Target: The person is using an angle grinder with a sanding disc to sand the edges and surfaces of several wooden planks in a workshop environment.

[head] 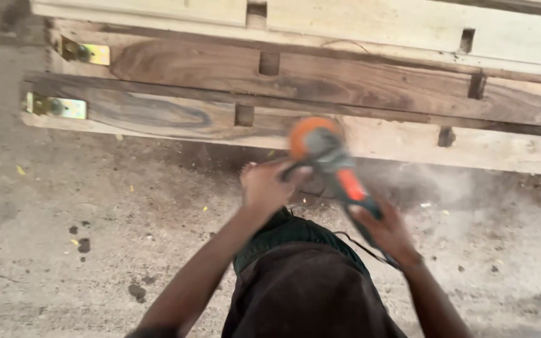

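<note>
1. Grinder is held low against the pale lower edge of the wooden frame, which stands on its side on the concrete floor; its orange disc guard is pressed to the wood near the middle of the long rail.
2. Left hand is closed round the side handle just left of the guard, fingers wrapped, nothing else held.
3. Right hand is clamped on the rear of the grinder's body, where the orange stripe runs into black; the cord is seen trailing back from it over the dark trousers.
4. Dust is thrown up to the right of the disc, so the step in hand is judged to be sanding or grinding the rail's face, in mid-pass.
5. Dark rails with square mortises are stacked behind, and two brass-coloured brackets are fixed at the left ends, well apart from the tool.
6. Blur hides the disc itself; its exact angle cannot be told.
7. For the next move, a steady two-handed grip and even pressure along the grain would be called for, with the cord kept clear of the disc and the mortise edge above approached gently.
</note>
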